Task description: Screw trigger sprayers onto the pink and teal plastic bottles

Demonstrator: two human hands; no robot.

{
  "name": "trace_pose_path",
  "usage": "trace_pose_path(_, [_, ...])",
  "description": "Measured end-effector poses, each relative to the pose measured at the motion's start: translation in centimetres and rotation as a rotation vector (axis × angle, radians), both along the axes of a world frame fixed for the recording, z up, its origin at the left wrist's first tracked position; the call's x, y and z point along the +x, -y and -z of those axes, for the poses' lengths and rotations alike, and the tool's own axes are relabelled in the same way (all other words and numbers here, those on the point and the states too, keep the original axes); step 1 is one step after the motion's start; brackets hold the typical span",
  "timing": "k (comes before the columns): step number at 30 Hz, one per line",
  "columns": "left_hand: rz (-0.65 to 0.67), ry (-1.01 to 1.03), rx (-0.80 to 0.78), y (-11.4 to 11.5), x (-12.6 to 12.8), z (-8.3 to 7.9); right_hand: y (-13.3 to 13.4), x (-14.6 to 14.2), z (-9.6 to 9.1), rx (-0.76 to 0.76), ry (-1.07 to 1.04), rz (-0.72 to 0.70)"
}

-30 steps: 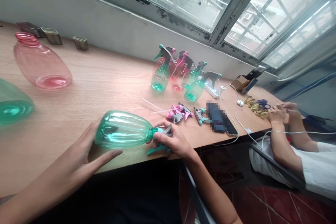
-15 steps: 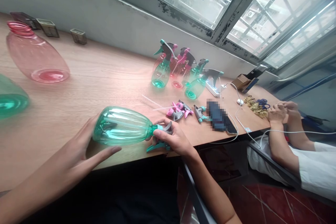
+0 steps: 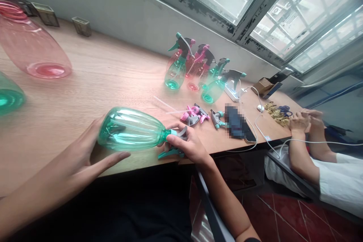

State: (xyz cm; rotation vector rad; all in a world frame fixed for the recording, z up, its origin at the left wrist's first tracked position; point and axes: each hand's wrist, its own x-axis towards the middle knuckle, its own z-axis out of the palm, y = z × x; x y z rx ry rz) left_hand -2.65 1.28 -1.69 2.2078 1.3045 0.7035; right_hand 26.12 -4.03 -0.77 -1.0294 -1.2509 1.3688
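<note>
A green clear spray bottle (image 3: 132, 130) is tipped on its side over the table's front edge, base to the left and neck to the right. My right hand (image 3: 187, 143) is closed around its neck and grey-and-teal spray head, which the fingers partly hide. By the base, my left hand (image 3: 85, 155) is spread, thumb stretched out in front and apart from the bottle. Its other fingers are behind the base, so I cannot tell how far they touch it. Loose pink-and-grey spray heads (image 3: 194, 115) and a teal-and-grey spray head (image 3: 217, 118) lie beyond my right hand.
Several capped spray bottles (image 3: 176, 73) stand near the wall. An uncapped pink bottle (image 3: 36, 49) and a green bottle (image 3: 10, 96) are at left. A phone (image 3: 235, 121), a white cable (image 3: 256, 121) and gold clips (image 3: 273, 113) are right, near another person's hands (image 3: 302, 121).
The view has shifted slightly, so the bottles at left sit nearer the picture's edge. My hands and the green bottle keep nearly the same pose.
</note>
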Motion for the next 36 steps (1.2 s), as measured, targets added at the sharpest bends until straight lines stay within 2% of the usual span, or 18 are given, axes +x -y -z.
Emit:
trace_pose_path(17, [-0.001,-0.001,0.035,0.3,0.1,-0.3,-0.1,-0.1,-0.2,0.017,-0.011,-0.006])
trace_pose_path(20, [0.001,-0.005,0.017,0.2,-0.2,0.0,-0.1,-0.1,-0.1,0.010,-0.025,-0.008])
trace_pose_path(25, [-0.016,0.015,0.075,-0.3,-0.4,1.0,-0.2,0.0,0.1,0.017,-0.050,-0.007])
trace_pose_path(36, [-0.020,0.017,0.070,-0.5,-0.1,0.8,-0.3,0.0,0.1,0.019,-0.038,0.000])
